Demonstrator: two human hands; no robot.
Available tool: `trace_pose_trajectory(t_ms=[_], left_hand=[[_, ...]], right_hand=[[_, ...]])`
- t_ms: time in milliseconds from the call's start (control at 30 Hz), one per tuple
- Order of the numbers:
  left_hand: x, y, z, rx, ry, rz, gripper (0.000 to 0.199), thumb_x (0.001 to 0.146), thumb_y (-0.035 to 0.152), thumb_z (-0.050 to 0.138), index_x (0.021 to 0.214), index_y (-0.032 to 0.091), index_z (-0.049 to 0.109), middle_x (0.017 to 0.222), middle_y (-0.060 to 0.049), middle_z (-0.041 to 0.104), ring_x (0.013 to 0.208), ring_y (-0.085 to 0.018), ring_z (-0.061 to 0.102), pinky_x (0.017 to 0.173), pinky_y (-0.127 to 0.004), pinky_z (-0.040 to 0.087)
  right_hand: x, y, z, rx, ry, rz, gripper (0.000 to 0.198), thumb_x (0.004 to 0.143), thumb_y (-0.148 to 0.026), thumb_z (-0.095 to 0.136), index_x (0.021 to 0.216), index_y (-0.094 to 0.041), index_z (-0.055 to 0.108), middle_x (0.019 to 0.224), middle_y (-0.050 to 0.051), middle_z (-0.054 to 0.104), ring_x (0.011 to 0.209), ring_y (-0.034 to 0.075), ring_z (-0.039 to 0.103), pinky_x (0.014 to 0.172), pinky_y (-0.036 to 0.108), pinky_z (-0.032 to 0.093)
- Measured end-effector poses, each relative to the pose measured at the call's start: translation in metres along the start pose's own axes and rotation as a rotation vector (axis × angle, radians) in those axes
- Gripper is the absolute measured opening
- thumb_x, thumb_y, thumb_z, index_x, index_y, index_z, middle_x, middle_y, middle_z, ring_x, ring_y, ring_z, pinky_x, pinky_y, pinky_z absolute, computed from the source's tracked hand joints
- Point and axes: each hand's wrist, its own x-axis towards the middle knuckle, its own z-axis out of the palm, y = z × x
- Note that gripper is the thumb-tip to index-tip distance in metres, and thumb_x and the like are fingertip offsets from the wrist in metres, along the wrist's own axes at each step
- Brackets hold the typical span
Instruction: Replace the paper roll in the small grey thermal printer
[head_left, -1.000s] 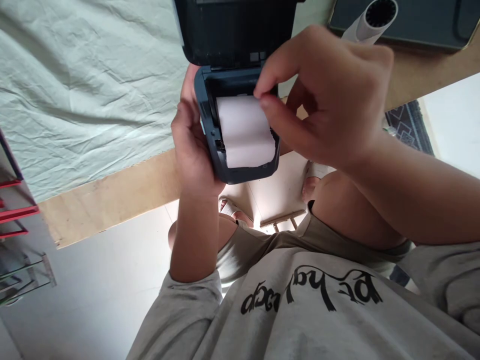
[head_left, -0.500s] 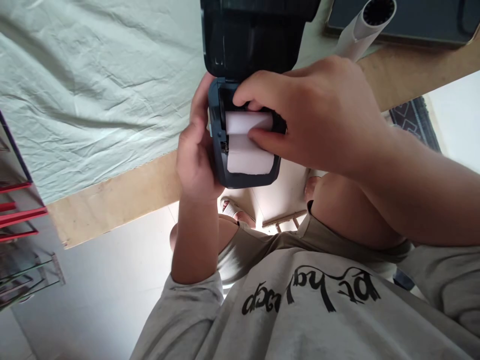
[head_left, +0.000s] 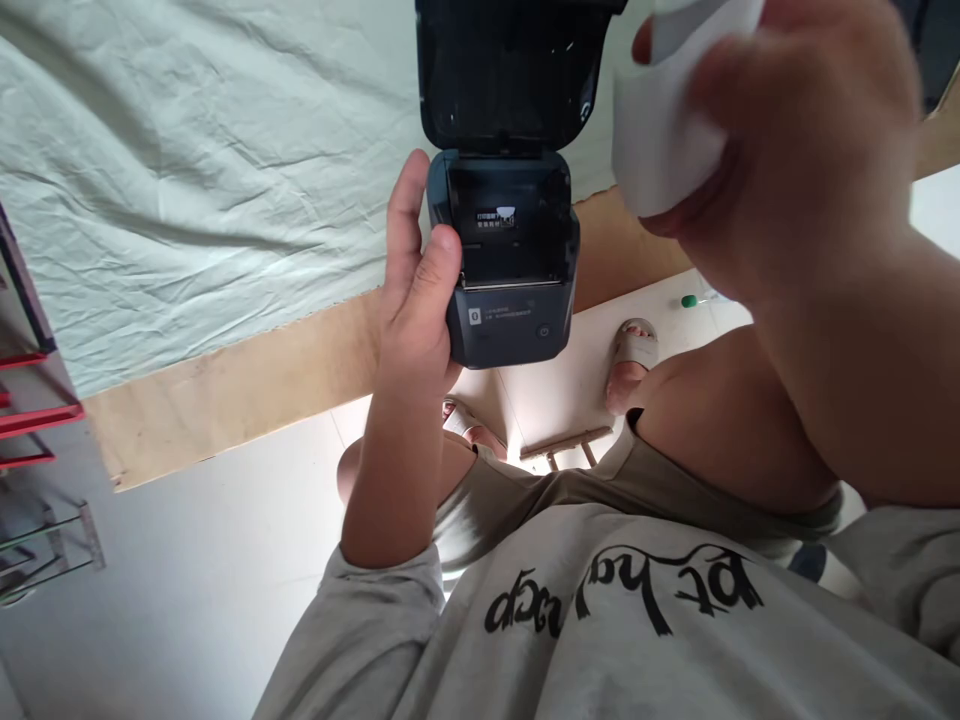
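A dark blue label printer (head_left: 499,345) rests in my left hand (head_left: 416,290), whose thumb lies over its left side. Its black lid (head_left: 514,80) is swung up and back. The paper bay holds no roll; a small printed label shows on its inner wall. Up at the right, my right hand (head_left: 802,150) is closed around a roll of white paper (head_left: 652,140), apart from the printer. The hand and roll are somewhat blurred by motion.
A pale green cloth (head_left: 187,180) covers the table, with its bare wooden edge (head_left: 240,390) in front. Red and green wire racks (head_left: 41,420) stand at the far left. Below are my sandalled feet (head_left: 634,350) and a green-capped item (head_left: 688,300) on the floor.
My right hand has lifted the paper roll out of the printer and moved it up to the right. The left thumb now shows on the printer's side, and the printer is tilted differently.
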Motion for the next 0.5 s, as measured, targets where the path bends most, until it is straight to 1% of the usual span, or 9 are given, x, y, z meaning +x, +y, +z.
trace_pose_trajectory(t_ms=[67, 100, 167, 233, 300, 367, 433, 500], left_hand=[[0.001, -0.001, -0.001, 0.018, 0.009, 0.029, 0.046, 0.090, 0.043, 0.050, 0.131, 0.026, 0.037, 0.139, -0.006, 0.043, 0.130, -0.027, 0.047, 0.116, -0.048, 0.038], [0.001, -0.001, -0.001, 0.026, 0.012, 0.039, 0.046, 0.090, 0.043, 0.050, 0.130, 0.025, 0.038, 0.139, -0.006, 0.044, 0.130, -0.026, 0.046, 0.117, -0.047, 0.036], [0.002, -0.001, -0.001, 0.043, 0.013, 0.054, 0.045, 0.091, 0.043, 0.048, 0.129, 0.023, 0.039, 0.137, -0.007, 0.045, 0.129, -0.025, 0.047, 0.118, -0.047, 0.035], [0.002, -0.001, -0.001, 0.066, 0.009, 0.056, 0.044, 0.090, 0.043, 0.048, 0.128, 0.023, 0.040, 0.136, -0.007, 0.044, 0.127, -0.026, 0.048, 0.115, -0.048, 0.037], [0.002, 0.000, -0.001, 0.092, 0.010, 0.054, 0.044, 0.089, 0.045, 0.049, 0.127, 0.024, 0.041, 0.136, -0.006, 0.043, 0.125, -0.026, 0.049, 0.113, -0.049, 0.040], [0.002, 0.001, 0.000, 0.104, 0.014, 0.051, 0.043, 0.089, 0.045, 0.048, 0.127, 0.024, 0.041, 0.135, -0.005, 0.043, 0.124, -0.026, 0.049, 0.112, -0.050, 0.041], [0.002, 0.002, 0.002, 0.107, 0.016, 0.053, 0.042, 0.090, 0.042, 0.046, 0.127, 0.022, 0.040, 0.133, -0.007, 0.045, 0.121, -0.026, 0.051, 0.110, -0.051, 0.042], [0.002, 0.002, 0.003, 0.111, 0.017, 0.057, 0.040, 0.091, 0.040, 0.044, 0.126, 0.021, 0.041, 0.131, -0.008, 0.046, 0.120, -0.026, 0.052, 0.109, -0.053, 0.042]], right_hand=[[-0.004, 0.007, 0.002, 0.051, -0.025, -0.057, 0.033, 0.080, -0.041, 0.056, 0.096, -0.013, 0.052, 0.071, 0.001, 0.045, 0.054, 0.003, 0.043, 0.045, 0.019, 0.030], [-0.006, 0.010, 0.002, 0.008, -0.045, -0.079, 0.032, 0.078, -0.040, 0.060, 0.091, -0.012, 0.053, 0.069, 0.001, 0.045, 0.057, 0.003, 0.044, 0.049, 0.019, 0.032], [-0.010, 0.014, 0.001, -0.225, -0.055, -0.116, 0.030, 0.077, -0.040, 0.061, 0.084, -0.012, 0.052, 0.071, 0.003, 0.047, 0.066, 0.003, 0.045, 0.060, 0.020, 0.033], [-0.013, 0.017, -0.001, -0.483, -0.039, -0.188, 0.032, 0.078, -0.043, 0.057, 0.081, -0.012, 0.051, 0.078, 0.005, 0.050, 0.074, 0.005, 0.044, 0.068, 0.022, 0.033], [-0.016, 0.021, -0.004, -0.668, -0.018, -0.270, 0.036, 0.080, -0.048, 0.053, 0.084, -0.013, 0.052, 0.083, 0.007, 0.052, 0.078, 0.008, 0.045, 0.070, 0.024, 0.034], [-0.016, 0.025, -0.008, -0.777, 0.001, -0.326, 0.039, 0.081, -0.051, 0.051, 0.091, -0.014, 0.054, 0.088, 0.008, 0.056, 0.082, 0.010, 0.050, 0.070, 0.025, 0.036], [-0.016, 0.028, -0.010, -0.837, 0.025, -0.364, 0.040, 0.081, -0.051, 0.053, 0.096, -0.014, 0.054, 0.093, 0.008, 0.059, 0.087, 0.012, 0.054, 0.072, 0.025, 0.039], [-0.016, 0.029, -0.010, -0.845, 0.005, -0.384, 0.037, 0.080, -0.046, 0.054, 0.100, -0.015, 0.053, 0.097, 0.007, 0.059, 0.092, 0.012, 0.056, 0.076, 0.025, 0.042]])
